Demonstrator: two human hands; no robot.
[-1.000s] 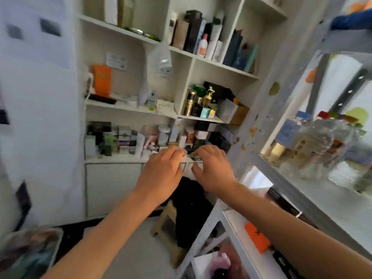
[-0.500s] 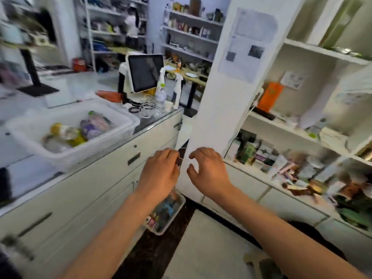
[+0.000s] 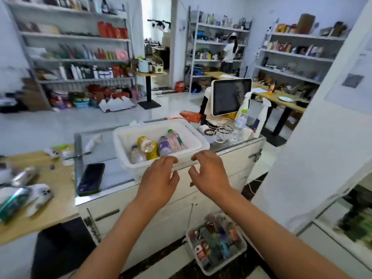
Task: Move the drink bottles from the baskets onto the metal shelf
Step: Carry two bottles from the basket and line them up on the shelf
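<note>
A: Shop interior, white counter point(image 3: 231, 158) across the middle, metal shelves point(image 3: 76, 57) of goods along the back walls.

B: Hands?

A: Both arms reach forward from the bottom edge. Left hand point(image 3: 159, 178) and right hand point(image 3: 209, 174) are close together, palms down, just in front of the near rim of the white basket point(image 3: 193, 135) on the counter. Fingers loosely curled and spread, thumbs pointing inward toward each other. Neither hand holds anything. Can't tell if the fingertips touch the rim.

B: Bottles?

A: Drink bottles point(image 3: 159, 146) lie on their sides inside that basket: a yellow one, a purple one, a pink one with a green cap, a clear one. Second basket point(image 3: 239, 248) sits on the floor below the counter, right of centre, packed with more bottles point(image 3: 213, 236), blurred.

B: Any readable labels?

A: None. Bottle labels too blurred, shelf packaging too small. Paper sheet on the white pillar point(image 3: 322, 158) at right has print, unreadable.

B: Other stuff?

A: Dark phone point(image 3: 90, 179) lying flat on the counter left of the basket. Screen point(image 3: 231, 96) on a stand behind the basket, a water bottle point(image 3: 240, 122) and a spray bottle point(image 3: 261, 115) just right of it. Person point(image 3: 229, 51) standing at the far shelves.
</note>
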